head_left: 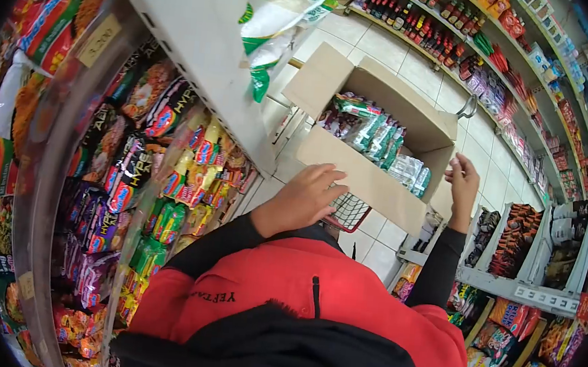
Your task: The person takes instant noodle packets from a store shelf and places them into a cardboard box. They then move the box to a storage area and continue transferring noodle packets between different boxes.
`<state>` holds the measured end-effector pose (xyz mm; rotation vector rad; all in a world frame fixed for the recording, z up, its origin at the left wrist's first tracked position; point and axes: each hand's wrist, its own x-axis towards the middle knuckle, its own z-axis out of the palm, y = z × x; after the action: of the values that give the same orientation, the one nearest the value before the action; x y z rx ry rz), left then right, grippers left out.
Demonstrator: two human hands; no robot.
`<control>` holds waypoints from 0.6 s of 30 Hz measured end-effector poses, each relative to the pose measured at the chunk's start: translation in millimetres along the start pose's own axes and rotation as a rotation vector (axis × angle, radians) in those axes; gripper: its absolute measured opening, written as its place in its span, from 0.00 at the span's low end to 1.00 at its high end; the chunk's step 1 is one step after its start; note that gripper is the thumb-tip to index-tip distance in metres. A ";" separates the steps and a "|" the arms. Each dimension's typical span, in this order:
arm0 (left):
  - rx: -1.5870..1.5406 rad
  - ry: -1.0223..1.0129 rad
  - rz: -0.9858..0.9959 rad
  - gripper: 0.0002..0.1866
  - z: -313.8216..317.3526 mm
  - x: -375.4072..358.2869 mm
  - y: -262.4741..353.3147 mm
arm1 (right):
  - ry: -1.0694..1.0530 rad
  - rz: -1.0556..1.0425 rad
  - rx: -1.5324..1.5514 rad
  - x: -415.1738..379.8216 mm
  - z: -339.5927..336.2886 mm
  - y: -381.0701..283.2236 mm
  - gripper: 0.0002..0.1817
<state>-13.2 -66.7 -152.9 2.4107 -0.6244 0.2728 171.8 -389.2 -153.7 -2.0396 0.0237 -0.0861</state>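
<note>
L hand [307, 193] part-open at carton [424, 115] near flap [372, 185]; grip unclear. R hand [464, 184] loosely curled beside carton, nothing seen held. Plastic pkts [378, 136] inside. Best: flap folded out, fingers clear of pkts.

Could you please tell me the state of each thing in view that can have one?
Cardboard box: open, flaps spread, partly filled
Packets in the box: loosely overlapping
Left hand: open, by the near flap
Right hand: empty, fingers bent, beside the box
Bottles on the far shelf: upright, in rows
Red-edged wire mesh: partly hidden
</note>
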 end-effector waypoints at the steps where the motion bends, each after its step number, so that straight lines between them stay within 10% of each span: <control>1: -0.010 -0.039 0.004 0.26 20.6 8.1 -2.8 | -0.041 0.019 -0.081 13.1 0.8 18.8 0.17; 9: 0.198 -0.147 -0.160 0.41 131.3 65.4 11.1 | -0.854 0.012 -0.953 100.0 61.3 115.9 0.42; 18: -0.004 -0.112 -0.180 0.43 183.1 127.6 37.2 | -1.068 0.267 -0.795 134.7 81.9 99.6 0.41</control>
<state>86.4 -253.1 -233.7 2.4714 -0.4515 0.0613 314.0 -368.8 -272.6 -2.5716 -0.3896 1.3596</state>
